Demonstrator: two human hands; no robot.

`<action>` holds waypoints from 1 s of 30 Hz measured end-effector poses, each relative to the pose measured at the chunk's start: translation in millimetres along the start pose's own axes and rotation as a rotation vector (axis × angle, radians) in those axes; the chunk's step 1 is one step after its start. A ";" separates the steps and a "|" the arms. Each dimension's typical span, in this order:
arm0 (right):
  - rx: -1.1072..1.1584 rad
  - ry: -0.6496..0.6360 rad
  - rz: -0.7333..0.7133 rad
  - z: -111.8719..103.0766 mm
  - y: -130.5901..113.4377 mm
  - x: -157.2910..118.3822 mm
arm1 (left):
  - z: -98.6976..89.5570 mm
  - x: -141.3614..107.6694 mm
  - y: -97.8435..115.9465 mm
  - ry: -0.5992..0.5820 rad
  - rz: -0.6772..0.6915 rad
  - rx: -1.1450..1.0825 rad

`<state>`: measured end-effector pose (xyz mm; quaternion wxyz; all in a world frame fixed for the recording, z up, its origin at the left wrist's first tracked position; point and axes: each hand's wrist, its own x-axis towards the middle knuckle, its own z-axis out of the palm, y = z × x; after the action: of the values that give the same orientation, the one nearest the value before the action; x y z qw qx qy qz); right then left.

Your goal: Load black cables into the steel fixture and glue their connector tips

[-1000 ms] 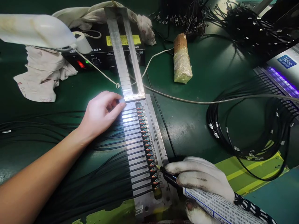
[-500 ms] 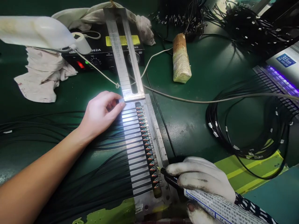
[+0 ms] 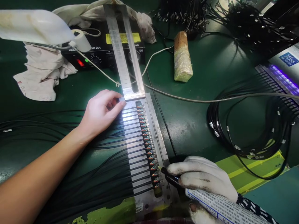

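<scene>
A long metal fixture [image 3: 137, 168] lies on the green table, with several black cables across it and small connectors [image 3: 146, 138] lined up in its slot. My bare left hand [image 3: 101, 110] pinches the fixture's upper left edge between thumb and fingers. At the lower right my right hand [image 3: 205, 175], in a stained white glove, is wrapped round a white dispenser tube [image 3: 210, 203] with a black nozzle. The thin tip of that nozzle is over the connectors in the lower part of the slot; whether it touches one is too small to tell.
A second slotted metal plate [image 3: 119, 56] leans on a black control box [image 3: 102, 56]. A white lamp arm [image 3: 35, 26] reaches in from the left. A wrapped block [image 3: 183, 59], coiled cables [image 3: 216, 124] and a purple-lit device [image 3: 285, 79] are further right.
The view has shifted very slightly. Both hands keep nearly the same places and grips, and the nozzle tip stays by the lower connectors.
</scene>
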<state>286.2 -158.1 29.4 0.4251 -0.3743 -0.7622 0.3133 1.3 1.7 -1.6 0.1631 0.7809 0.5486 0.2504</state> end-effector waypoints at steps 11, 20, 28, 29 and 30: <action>-0.031 -0.005 -0.058 1.4 3.6 6.4 | -0.1 0.1 0.6 0.001 0.002 -0.005; -0.073 0.025 -0.086 -0.5 1.1 5.1 | 0.7 0.4 1.6 0.004 0.004 0.002; -0.060 0.028 -0.039 0.7 -8.6 -12.2 | 0.0 -1.1 -0.5 0.008 -0.003 -0.009; -0.061 0.011 -0.041 1.8 -8.2 -13.2 | 0.0 -1.0 -0.7 0.009 -0.003 -0.009; -0.064 -0.006 -0.039 2.8 -7.6 -13.7 | 0.2 -0.8 -0.8 0.008 -0.004 -0.008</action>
<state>286.3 -174.0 28.5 0.4168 -0.3718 -0.7804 0.2812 0.5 1.2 -2.3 0.1644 0.7781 0.5497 0.2555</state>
